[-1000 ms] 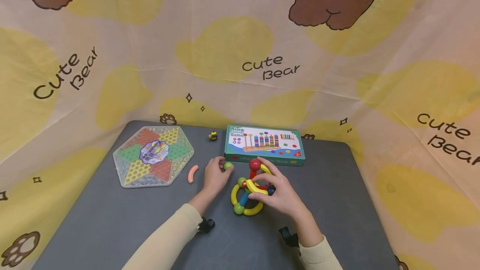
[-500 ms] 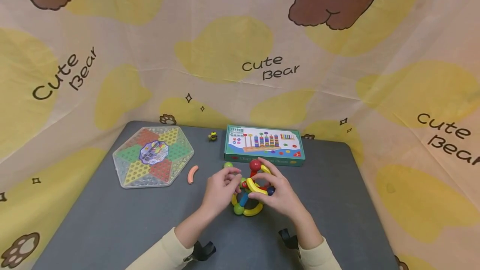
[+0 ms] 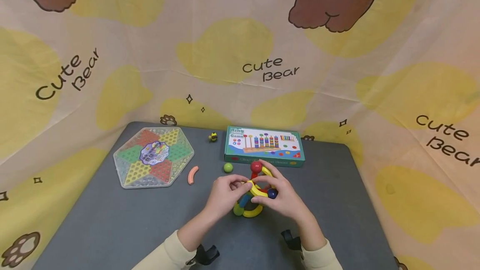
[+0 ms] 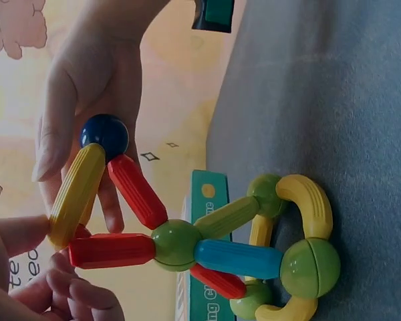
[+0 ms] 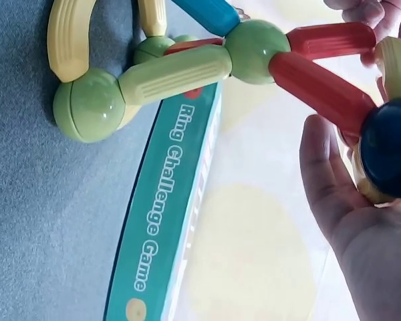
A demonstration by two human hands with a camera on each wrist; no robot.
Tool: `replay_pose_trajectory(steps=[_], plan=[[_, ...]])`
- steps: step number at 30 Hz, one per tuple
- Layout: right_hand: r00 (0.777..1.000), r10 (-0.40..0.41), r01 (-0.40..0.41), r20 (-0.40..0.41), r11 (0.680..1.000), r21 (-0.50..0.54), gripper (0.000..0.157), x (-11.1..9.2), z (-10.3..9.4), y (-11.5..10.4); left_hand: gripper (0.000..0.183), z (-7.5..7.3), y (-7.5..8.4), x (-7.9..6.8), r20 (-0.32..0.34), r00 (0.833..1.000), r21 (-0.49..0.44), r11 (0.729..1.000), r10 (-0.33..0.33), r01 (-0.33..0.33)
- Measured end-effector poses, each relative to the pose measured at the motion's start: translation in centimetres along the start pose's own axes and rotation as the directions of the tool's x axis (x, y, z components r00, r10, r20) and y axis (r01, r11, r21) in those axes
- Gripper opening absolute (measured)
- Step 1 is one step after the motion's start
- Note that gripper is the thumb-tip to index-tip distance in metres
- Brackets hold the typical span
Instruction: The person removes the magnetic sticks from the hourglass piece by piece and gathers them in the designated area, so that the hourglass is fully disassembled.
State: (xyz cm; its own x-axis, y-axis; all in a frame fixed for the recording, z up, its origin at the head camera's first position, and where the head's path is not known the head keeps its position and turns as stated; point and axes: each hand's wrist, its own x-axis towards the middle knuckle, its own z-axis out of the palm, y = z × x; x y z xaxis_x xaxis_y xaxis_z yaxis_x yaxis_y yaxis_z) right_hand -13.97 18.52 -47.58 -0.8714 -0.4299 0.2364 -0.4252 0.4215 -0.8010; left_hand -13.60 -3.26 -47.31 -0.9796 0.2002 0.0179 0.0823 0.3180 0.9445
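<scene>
1. Nearest us, the left hand [image 3: 225, 195] has left the loose glossy green plastic ball [image 3: 228, 168] and now pinches an end of the curved yellow plastic rod [image 4: 77, 194], so both hands work on one piece.
2. We see the right hand [image 3: 283, 195] gripping that rod beside the dark blue ball [image 4: 105, 136].
3. Beneath, the multicoloured rod-and-ball frame [image 4: 177, 244] stands on the grey table [image 3: 348, 203].
4. Beyond, we read "Ring Challenge Game" on the green cardboard box [image 3: 264, 145].
5. Farthest, the cream-and-yellow cloth [image 3: 318, 57] says "Cute Bear".
</scene>
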Motion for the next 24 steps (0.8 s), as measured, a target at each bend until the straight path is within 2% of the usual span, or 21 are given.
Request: replay_pose_trajectory(steps=[6, 15, 20, 24], plan=[[0.998, -0.02, 0.018, 0.067, 1.0, 0.022, 0.045, -0.2, -0.9, 0.2, 0.027, 0.1, 0.0, 0.3, 0.024, 0.999, -0.02, 1.0, -0.021, 0.022], [0.976, 0.026, -0.028, 0.217, 1.0, 0.006, 0.045, -1.2, -3.2, 0.5, 0.025, 0.2, 1.1, 0.3, 0.054, 0.998, -0.018, 1.0, -0.016, 0.017], [0.976, -0.011, 0.01, 0.218, 1.0, 0.007, 0.041, -1.6, -3.3, 0.8, 0.023, 0.2, 1.6, 0.1, 0.059, 0.998, -0.012, 1.0, -0.015, 0.016], [0.987, -0.009, 0.0, 0.158, 0.998, 0.058, 0.04, -1.7, -2.8, 0.9, 0.025, 0.1, 1.8, 0.0, 0.061, 0.998, -0.01, 1.0, -0.019, 0.019]])
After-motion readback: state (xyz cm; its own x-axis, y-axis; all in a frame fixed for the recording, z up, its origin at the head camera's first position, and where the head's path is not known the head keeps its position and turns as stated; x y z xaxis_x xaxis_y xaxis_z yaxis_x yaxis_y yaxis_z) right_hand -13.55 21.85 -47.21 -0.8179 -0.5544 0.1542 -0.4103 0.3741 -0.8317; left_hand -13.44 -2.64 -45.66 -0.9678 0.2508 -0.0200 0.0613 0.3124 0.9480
